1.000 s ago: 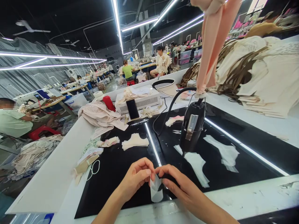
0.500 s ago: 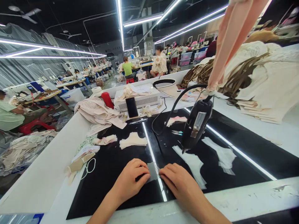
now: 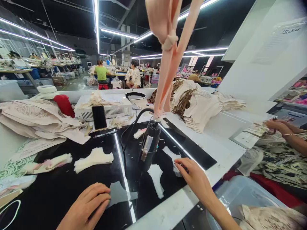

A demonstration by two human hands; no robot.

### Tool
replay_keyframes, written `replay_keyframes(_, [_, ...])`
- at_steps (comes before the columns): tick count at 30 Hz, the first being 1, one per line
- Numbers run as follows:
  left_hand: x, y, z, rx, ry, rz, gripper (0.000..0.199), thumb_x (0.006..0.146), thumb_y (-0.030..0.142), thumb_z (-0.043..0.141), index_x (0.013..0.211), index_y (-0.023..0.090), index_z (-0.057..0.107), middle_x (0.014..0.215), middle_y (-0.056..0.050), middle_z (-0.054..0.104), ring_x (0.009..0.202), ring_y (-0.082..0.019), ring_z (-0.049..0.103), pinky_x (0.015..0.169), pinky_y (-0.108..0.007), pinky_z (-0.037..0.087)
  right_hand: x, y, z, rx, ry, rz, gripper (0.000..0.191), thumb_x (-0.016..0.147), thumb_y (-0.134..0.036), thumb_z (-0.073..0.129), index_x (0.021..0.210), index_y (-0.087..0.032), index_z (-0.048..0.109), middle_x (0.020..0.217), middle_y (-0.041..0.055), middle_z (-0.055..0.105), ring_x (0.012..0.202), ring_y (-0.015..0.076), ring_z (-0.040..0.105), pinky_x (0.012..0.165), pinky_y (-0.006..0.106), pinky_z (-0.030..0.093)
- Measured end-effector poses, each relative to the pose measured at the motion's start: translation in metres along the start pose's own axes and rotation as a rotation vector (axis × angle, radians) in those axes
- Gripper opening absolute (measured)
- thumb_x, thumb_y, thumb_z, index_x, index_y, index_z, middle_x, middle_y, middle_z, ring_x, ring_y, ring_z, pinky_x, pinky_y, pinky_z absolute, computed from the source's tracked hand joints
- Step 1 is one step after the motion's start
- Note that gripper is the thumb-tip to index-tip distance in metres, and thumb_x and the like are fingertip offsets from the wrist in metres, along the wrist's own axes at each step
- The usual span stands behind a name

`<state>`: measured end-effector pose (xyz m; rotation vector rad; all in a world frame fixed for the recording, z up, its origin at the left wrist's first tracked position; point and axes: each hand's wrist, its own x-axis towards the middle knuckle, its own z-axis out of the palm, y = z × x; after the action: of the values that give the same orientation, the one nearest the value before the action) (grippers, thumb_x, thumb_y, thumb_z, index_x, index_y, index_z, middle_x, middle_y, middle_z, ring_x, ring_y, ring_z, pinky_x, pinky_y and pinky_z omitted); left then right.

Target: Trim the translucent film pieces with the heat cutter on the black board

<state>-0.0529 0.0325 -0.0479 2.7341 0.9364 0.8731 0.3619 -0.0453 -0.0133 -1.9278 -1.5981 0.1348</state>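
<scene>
White piece (image 3: 170, 154) right of black hanging tool (image 3: 149, 147) runs far-to-near at nearer right hand (image 3: 193, 174), left hand (image 3: 86, 204) at sheer piece (image 3: 118, 194); can't tell if either's fingers grip.

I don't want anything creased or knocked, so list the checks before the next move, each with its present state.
1. Sheer piece spread out on the black surface: ok.
2. Left hand at the sheer piece's edge: ok; whether it presses down, cannot tell.
3. Right hand at the right-hand white pieces: ok; whether it grips a single layer, cannot tell.
4. Straight way between the hands free: not ok; the middle white piece lies there, with the hanging black tool close by.
5. Hanging tool switched off: cannot tell.
</scene>
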Motion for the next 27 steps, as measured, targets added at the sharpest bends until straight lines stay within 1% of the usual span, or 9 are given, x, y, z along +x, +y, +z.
replay_keyframes(3, [-0.005,-0.006,0.002,0.036,-0.007,-0.003,0.023,0.100,0.044,0.061,0.110,0.030,0.077,0.117,0.001,0.075,0.115,-0.020,0.071,0.101,-0.030,0.060,0.000,0.020,-0.009,0.039,-0.018,0.073,0.024,0.099,-0.042,0.055,0.100,-0.026,0.073,0.103,0.0071,0.077,0.091,0.0273,0.068,0.076,0.038,0.054])
replay_keyframes(5, [-0.008,-0.010,0.004,0.049,-0.013,0.000,0.024,0.101,0.045,0.060,0.112,0.031,0.076,0.119,0.001,0.075,0.116,-0.019,0.071,0.103,-0.031,0.059,-0.004,0.027,-0.011,0.071,-0.051,0.096,0.022,0.096,-0.043,0.059,0.100,-0.028,0.075,0.103,0.0053,0.077,0.089,0.0257,0.069,0.071,0.035,0.054])
replay_keyframes(7, [-0.010,-0.014,0.005,0.060,-0.011,0.008,0.024,0.100,0.046,0.060,0.113,0.033,0.076,0.119,0.002,0.075,0.116,-0.020,0.071,0.102,-0.033,0.060,-0.007,0.030,-0.010,0.099,-0.081,0.102,0.020,0.093,-0.043,0.063,0.101,-0.029,0.076,0.103,0.0039,0.076,0.089,0.0250,0.068,0.071,0.034,0.053])
replay_keyframes(10, [-0.011,-0.017,0.005,0.068,-0.004,0.018,0.024,0.101,0.047,0.059,0.112,0.035,0.076,0.118,0.003,0.076,0.113,-0.020,0.073,0.099,-0.034,0.061,-0.010,0.030,-0.004,0.130,-0.098,0.101,0.019,0.090,-0.041,0.068,0.103,-0.030,0.076,0.100,0.0036,0.075,0.091,0.0257,0.067,0.078,0.036,0.053])
replay_keyframes(12, [-0.012,-0.019,0.006,0.073,-0.003,0.016,0.025,0.101,0.047,0.058,0.111,0.035,0.077,0.118,0.003,0.076,0.113,-0.020,0.073,0.100,-0.035,0.061,-0.009,0.028,-0.002,0.146,-0.098,0.099,0.016,0.091,-0.039,0.066,0.096,-0.029,0.076,0.097,0.0038,0.074,0.093,0.0263,0.067,0.085,0.039,0.051])
replay_keyframes(15, [-0.014,-0.021,0.007,0.079,-0.006,0.015,0.025,0.101,0.048,0.058,0.112,0.035,0.076,0.119,0.002,0.075,0.113,-0.021,0.073,0.100,-0.036,0.061,-0.006,0.026,-0.001,0.176,-0.086,0.105,0.023,0.096,-0.040,0.057,0.087,-0.028,0.075,0.098,0.0046,0.074,0.095,0.0266,0.067,0.091,0.041,0.050])
replay_keyframes(20, [-0.014,-0.023,0.009,0.069,0.008,0.022,0.024,0.101,0.047,0.058,0.114,0.036,0.075,0.118,0.003,0.075,0.113,-0.020,0.073,0.099,-0.035,0.061,0.001,0.025,-0.004,0.228,-0.063,0.137,0.029,0.097,-0.043,0.051,0.090,-0.026,0.074,0.099,0.0059,0.076,0.093,0.0261,0.069,0.086,0.038,0.052])
replay_keyframes(25, [-0.011,-0.022,0.007,0.061,0.013,0.022,0.024,0.101,0.048,0.058,0.113,0.036,0.075,0.117,0.004,0.076,0.111,-0.019,0.074,0.098,-0.032,0.061,0.005,0.026,-0.006,0.250,-0.066,0.157,0.030,0.096,-0.045,0.052,0.095,-0.025,0.074,0.098,0.0063,0.076,0.090,0.0253,0.069,0.082,0.036,0.053])
replay_keyframes(27, [-0.012,-0.023,0.008,0.064,0.012,0.014,0.025,0.101,0.048,0.058,0.112,0.035,0.076,0.118,0.003,0.076,0.111,-0.020,0.074,0.099,-0.033,0.061,0.003,0.027,-0.007,0.247,-0.083,0.150,0.028,0.095,-0.045,0.054,0.096,-0.025,0.074,0.100,0.0058,0.076,0.090,0.0251,0.069,0.080,0.036,0.053])
